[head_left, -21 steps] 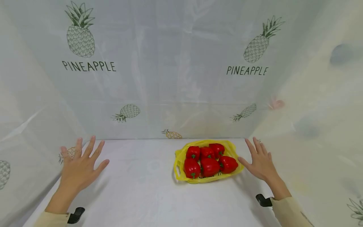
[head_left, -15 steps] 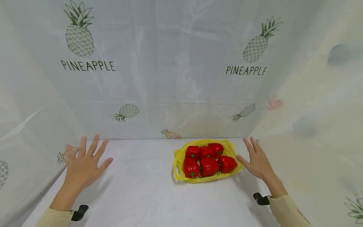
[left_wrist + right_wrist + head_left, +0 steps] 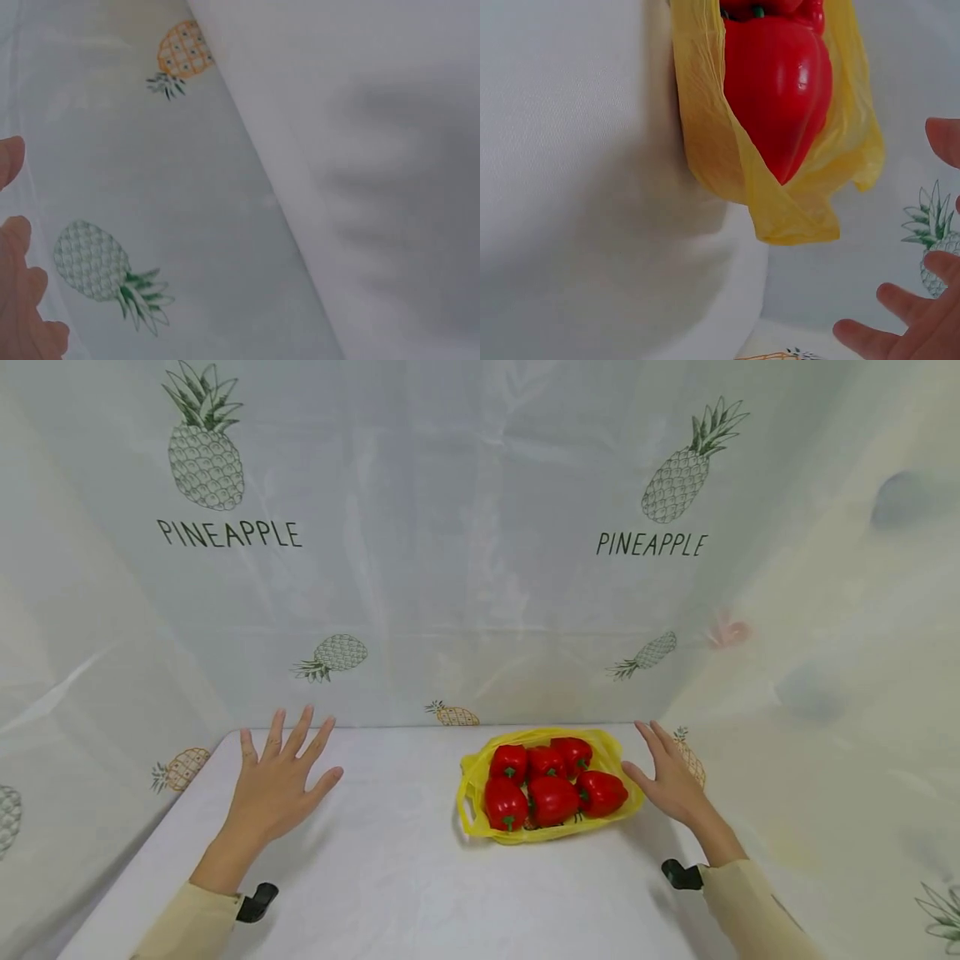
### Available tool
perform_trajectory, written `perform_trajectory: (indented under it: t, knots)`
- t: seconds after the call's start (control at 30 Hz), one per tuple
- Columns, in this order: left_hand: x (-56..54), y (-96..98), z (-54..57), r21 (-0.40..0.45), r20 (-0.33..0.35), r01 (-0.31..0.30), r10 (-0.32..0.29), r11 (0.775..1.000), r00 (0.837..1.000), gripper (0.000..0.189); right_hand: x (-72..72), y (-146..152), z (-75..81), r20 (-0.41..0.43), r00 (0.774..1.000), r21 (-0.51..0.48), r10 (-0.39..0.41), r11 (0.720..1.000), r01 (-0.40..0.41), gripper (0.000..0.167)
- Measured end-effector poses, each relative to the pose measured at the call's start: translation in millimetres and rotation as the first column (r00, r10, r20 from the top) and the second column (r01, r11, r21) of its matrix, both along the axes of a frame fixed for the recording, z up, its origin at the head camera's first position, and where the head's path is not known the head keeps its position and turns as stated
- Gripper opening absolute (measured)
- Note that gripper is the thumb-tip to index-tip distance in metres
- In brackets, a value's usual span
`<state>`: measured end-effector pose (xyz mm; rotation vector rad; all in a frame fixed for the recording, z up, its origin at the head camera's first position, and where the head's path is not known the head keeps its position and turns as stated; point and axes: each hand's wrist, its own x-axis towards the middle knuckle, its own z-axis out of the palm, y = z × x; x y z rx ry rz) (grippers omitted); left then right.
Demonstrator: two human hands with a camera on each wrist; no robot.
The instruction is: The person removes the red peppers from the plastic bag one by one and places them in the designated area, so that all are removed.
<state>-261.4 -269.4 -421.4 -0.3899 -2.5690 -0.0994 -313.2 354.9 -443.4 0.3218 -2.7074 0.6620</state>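
Several red bell peppers [image 3: 553,800] with green stems lie in a container lined with a yellow plastic bag [image 3: 474,787], right of the middle of the white table. My right hand [image 3: 673,785] hovers just right of the bag with fingers extended, holding nothing. In the right wrist view one pepper [image 3: 776,90] shows close up inside the bag, the fingers at the right edge. Far to the left, my left hand [image 3: 273,789] is spread above the table, apart from any object. Only its fingertips [image 3: 19,232] show in the left wrist view, at the left edge.
A white table [image 3: 405,893] runs back to a hanging sheet [image 3: 450,568] printed with pineapples. The sheet also closes in the left and right sides. Each wrist carries a small black strap mount [image 3: 257,902].
My left hand has moved to the right over the table, towards the middle. My right hand has shifted slightly left, closer to the bag. The peppers and bag stay put.
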Motion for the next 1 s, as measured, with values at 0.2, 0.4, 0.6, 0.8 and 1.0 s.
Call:
perform_trajectory:
  t: [0.2,0.4,0.6,0.8,1.0]
  knots:
    - [-8.7,30.2,0.3,0.041,0.035,0.050,-0.051,0.998,0.998,0.082,-7.9,-1.6,-1.2,0.021,0.999,-0.058,0.035,0.998,-0.034,0.084]
    - [-18.2,57.1,-0.5,0.103,0.093,0.091,-0.101,0.990,0.991,0.081,-16.2,-0.8,3.0,0.025,0.991,-0.190,0.131,0.974,-0.124,0.075]
    - [-27.7,80.5,-8.6,0.188,0.139,0.147,-0.174,0.971,0.975,0.081,-21.1,0.8,4.7,0.032,0.984,-0.282,0.178,0.946,-0.162,0.055]
    - [-32.3,105.8,-18.5,0.309,0.181,0.203,-0.267,0.929,0.946,0.080,-27.4,-0.9,5.6,0.021,0.982,-0.300,0.190,0.938,-0.175,0.045]
    - [-38.1,131.0,-25.5,0.409,0.226,0.234,-0.346,0.882,0.911,0.077,-31.1,-2.9,4.3,0.037,0.983,-0.305,0.180,0.939,-0.160,0.040]
